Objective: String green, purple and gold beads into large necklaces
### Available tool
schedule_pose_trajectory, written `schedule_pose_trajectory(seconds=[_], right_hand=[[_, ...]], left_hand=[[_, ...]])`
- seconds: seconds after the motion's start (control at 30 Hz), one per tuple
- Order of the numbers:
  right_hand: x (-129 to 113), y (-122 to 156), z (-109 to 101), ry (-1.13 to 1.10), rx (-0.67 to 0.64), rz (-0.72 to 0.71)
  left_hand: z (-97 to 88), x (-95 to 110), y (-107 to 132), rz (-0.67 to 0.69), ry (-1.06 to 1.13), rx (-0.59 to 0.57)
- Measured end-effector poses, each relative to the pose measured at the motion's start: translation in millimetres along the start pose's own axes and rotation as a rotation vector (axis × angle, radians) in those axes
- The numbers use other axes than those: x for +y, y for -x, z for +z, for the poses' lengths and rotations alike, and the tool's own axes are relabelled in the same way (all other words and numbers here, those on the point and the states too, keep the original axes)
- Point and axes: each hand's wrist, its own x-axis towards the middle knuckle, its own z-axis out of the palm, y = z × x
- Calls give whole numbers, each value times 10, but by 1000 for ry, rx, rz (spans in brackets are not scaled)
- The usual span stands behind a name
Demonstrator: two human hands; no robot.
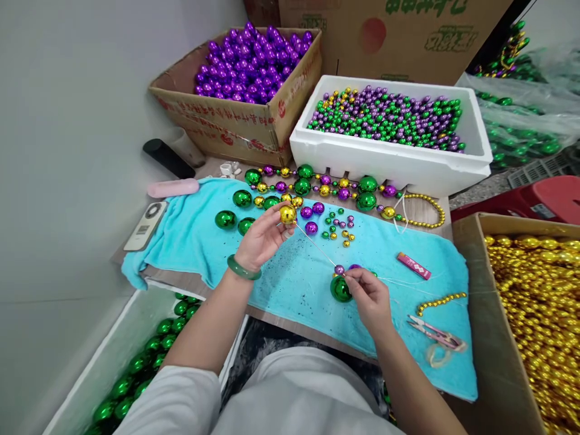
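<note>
My left hand (264, 236), a green bangle at its wrist, pinches a shiny gold bead (287, 214) above the blue towel (290, 278). From that bead a thin white string (316, 246) runs taut down to my right hand (369, 296). The fingers of my right hand are closed at the string beside a small purple bead (339, 270). A large green bead (341, 289) hangs or rests just below them; which one I cannot tell. Loose purple beads (311, 228), small mixed beads (345, 234) and large green beads (225, 219) lie near my left hand.
Behind the towel lies a finished-looking bead strand (325, 190). A white foam box (385, 151) and a carton of purple beads (231, 121) stand at the back. To the right are thread snips (437, 333), a pink lighter (414, 266) and a carton of gold beads (502, 326).
</note>
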Motion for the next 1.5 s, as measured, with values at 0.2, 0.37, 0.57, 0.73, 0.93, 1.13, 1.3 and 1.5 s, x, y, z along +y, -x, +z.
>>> schedule_pose_trajectory(seconds=[0.2,0.37,0.57,0.73,0.93,1.13,1.3,1.5], right_hand=[[15,-19,34,-39,29,28],[20,-34,3,-33,7,36],[20,-38,-56,-6,22,27],[15,-66,-86,-18,25,0],[-4,-89,-85,-16,13,27],[-29,-89,-19,-89,51,106],[-11,-98,-79,-127,136,122],[7,-174,-139,-109,174,145]], left_hand=[[83,-107,94,-7,-88,-85],[105,-150,88,-26,-101,-80],[133,-163,84,20,-170,-94],[134,-160,80,26,-175,-99],[135,-182,84,14,-291,-183],[167,-337,37,-87,-567,-313],[101,-539,-123,168,-1032,-68],[59,-688,-248,403,-1424,-4]])
